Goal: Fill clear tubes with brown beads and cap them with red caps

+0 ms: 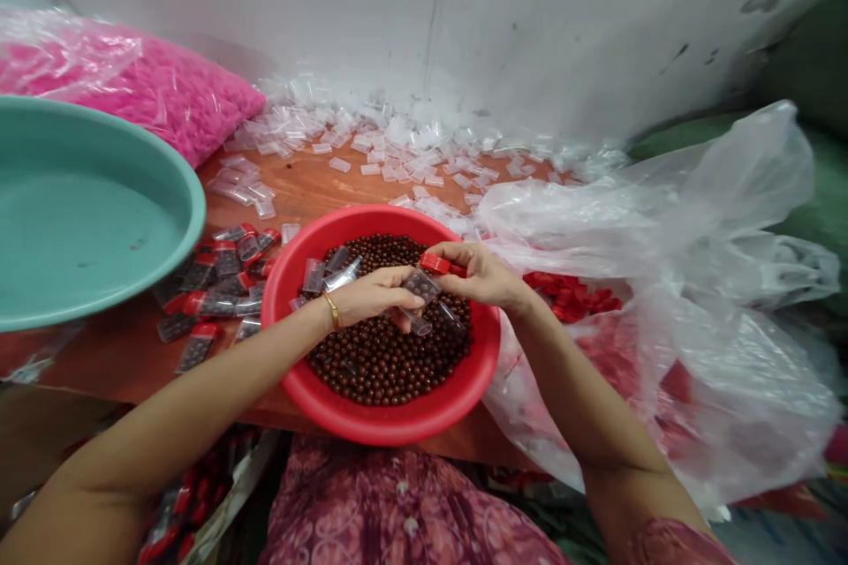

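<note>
Over a red basin [390,433] of small brown balls [377,371], my two hands meet. My left hand [381,296] is closed round a small clear plastic container [422,285] with brown balls inside. Another clear container [419,325] shows just below its fingers. My right hand [480,274] pinches a red cap [435,263] at the top end of the filled container; whether the cap is seated I cannot tell. Several clear containers [314,274] lie on the balls at the basin's left side, and one [451,316] lies near my right hand.
Filled red-capped containers [222,305] lie in a pile left of the basin, beside a large teal tub [192,221]. Loose clear pieces [397,163] cover the table's back. A bag of pink pieces [192,97] stands behind the tub; plastic bags [715,309] with red caps [570,296] lie right.
</note>
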A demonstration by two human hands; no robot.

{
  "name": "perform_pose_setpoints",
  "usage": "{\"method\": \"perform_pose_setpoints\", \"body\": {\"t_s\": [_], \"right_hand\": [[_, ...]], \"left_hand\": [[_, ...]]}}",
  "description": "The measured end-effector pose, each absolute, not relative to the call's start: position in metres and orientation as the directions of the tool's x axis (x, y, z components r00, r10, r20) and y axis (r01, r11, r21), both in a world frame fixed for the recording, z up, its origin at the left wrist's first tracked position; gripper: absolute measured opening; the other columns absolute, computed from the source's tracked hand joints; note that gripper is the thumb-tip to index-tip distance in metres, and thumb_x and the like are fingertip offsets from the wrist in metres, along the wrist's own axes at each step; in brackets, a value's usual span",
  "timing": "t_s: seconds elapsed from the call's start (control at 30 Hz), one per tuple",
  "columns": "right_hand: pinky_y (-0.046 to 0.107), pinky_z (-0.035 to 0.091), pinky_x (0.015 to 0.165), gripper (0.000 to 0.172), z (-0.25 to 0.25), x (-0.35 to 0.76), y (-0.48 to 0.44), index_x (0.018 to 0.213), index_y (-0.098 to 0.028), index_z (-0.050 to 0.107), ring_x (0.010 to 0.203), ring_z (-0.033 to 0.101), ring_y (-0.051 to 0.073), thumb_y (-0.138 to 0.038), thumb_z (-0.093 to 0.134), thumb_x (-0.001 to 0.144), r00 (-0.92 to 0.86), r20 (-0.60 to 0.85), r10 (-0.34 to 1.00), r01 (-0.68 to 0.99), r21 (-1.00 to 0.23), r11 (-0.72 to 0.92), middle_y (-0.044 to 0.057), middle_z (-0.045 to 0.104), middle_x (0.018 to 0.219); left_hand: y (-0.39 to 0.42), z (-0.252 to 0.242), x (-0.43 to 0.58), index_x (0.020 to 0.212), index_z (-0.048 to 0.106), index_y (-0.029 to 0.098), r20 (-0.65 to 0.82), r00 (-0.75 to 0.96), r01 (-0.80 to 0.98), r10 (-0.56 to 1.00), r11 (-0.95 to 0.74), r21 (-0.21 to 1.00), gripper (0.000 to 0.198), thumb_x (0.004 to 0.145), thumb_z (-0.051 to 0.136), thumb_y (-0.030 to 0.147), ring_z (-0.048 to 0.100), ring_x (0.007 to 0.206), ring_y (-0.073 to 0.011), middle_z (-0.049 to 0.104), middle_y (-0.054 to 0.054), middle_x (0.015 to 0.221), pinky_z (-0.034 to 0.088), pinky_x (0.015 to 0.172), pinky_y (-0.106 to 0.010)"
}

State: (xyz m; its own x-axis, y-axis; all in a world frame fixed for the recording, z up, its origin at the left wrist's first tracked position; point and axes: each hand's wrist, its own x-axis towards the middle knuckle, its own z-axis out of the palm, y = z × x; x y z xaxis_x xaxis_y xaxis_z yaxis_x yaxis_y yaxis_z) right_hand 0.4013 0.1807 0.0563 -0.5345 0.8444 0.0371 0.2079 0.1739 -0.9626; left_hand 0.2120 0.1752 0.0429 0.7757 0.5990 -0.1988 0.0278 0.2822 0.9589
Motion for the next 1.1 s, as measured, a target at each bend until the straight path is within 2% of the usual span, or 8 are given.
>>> {"method": "perform_pose_setpoints", "body": {"t_s": [0.23,0.37,0.5,0.67,0.77,0.87,0.97,1.1], "right_hand": [[0.025,0.047,0.072,0.02,0.046,0.407,0.18,0.084,-0.014,0.06,0.076,0.059,0.013,-0.029,0.065,0.071,-0.584,0.116,0.803,0.175,-0.948,0.264,0.004,0.064,0.082],[0.023,0.046,0.064,0.02,0.043,0.404,0.179,0.081,-0.015,0.06,0.068,0.056,0.011,-0.032,0.064,0.073,-0.579,0.115,0.807,0.171,-0.951,0.259,0.003,0.062,0.077],[0.022,0.044,0.061,0.024,0.039,0.394,0.179,0.076,-0.017,0.058,0.064,0.051,0.01,-0.039,0.065,0.07,-0.363,0.174,0.915,0.214,-0.941,0.264,-0.001,0.056,0.071],[0.019,0.026,0.034,0.036,0.036,0.396,0.17,0.094,-0.02,0.056,0.038,0.027,0.005,-0.051,0.045,0.081,-0.291,-0.104,0.951,0.083,-0.993,-0.083,-0.008,0.037,0.056],[0.019,0.023,0.032,0.034,0.034,0.398,0.163,0.1,-0.021,0.058,0.036,0.026,0.005,-0.047,0.048,0.081,-0.306,-0.139,0.942,0.035,-0.99,-0.134,-0.008,0.037,0.055],[0.021,0.038,0.04,0.037,0.031,0.398,0.159,0.103,-0.02,0.063,0.043,0.043,0.008,-0.047,0.053,0.08,-0.292,-0.078,0.953,0.13,-0.991,-0.041,-0.005,0.05,0.058],[0.031,0.052,0.072,0.045,0.028,0.397,0.157,0.108,-0.019,0.065,0.079,0.063,0.017,-0.052,0.049,0.082,-0.314,0.057,0.948,0.242,-0.96,0.138,0.004,0.068,0.088],[0.038,0.041,0.101,0.051,0.029,0.395,0.15,0.127,-0.018,0.055,0.117,0.054,0.022,-0.049,0.038,0.089,-0.356,0.224,0.907,0.425,-0.826,0.37,0.007,0.058,0.128]], "left_hand": [[0.174,0.039,0.212,0.081,0.051,0.013,-0.242,0.798,0.038,0.552,0.354,0.934,0.026,0.063,0.061,0.028,0.051,0.05,-0.0067,0.056,0.001,0.066,0.044,0.049,-0.021],[0.175,0.039,0.212,0.079,0.051,0.013,-0.245,0.813,0.063,0.528,0.337,0.939,0.023,0.064,0.061,0.028,0.049,0.05,-0.0067,0.056,0.001,0.065,0.042,0.047,-0.02],[0.175,0.042,0.213,0.081,0.052,0.013,-0.216,0.783,0.059,0.584,0.275,0.96,0.02,0.068,0.059,0.026,0.05,0.051,-0.0056,0.055,0.002,0.067,0.042,0.049,-0.019],[0.174,0.041,0.217,0.091,0.051,0.014,-0.235,0.703,0.127,0.671,0.207,0.97,0.02,0.073,0.055,0.02,0.052,0.053,-0.0055,0.054,0.005,0.065,0.043,0.053,-0.019],[0.172,0.04,0.219,0.087,0.05,0.014,-0.251,0.68,0.189,0.688,0.166,0.968,0.015,0.074,0.053,0.021,0.05,0.049,-0.0065,0.053,0.005,0.059,0.041,0.049,-0.018],[0.171,0.041,0.219,0.082,0.048,0.015,-0.225,0.675,0.179,0.702,0.14,0.974,0.011,0.074,0.052,0.022,0.05,0.048,-0.0059,0.055,0.004,0.063,0.04,0.047,-0.018],[0.17,0.041,0.219,0.077,0.047,0.015,-0.149,0.67,0.144,0.727,0.07,0.987,0.011,0.074,0.053,0.024,0.047,0.046,-0.0044,0.053,0.004,0.063,0.038,0.045,-0.017],[0.169,0.038,0.219,0.076,0.046,0.016,-0.076,0.625,0.159,0.777,-0.032,0.987,0.017,0.073,0.055,0.03,0.04,0.044,-0.0042,0.047,0.007,0.058,0.033,0.043,-0.017]]}}
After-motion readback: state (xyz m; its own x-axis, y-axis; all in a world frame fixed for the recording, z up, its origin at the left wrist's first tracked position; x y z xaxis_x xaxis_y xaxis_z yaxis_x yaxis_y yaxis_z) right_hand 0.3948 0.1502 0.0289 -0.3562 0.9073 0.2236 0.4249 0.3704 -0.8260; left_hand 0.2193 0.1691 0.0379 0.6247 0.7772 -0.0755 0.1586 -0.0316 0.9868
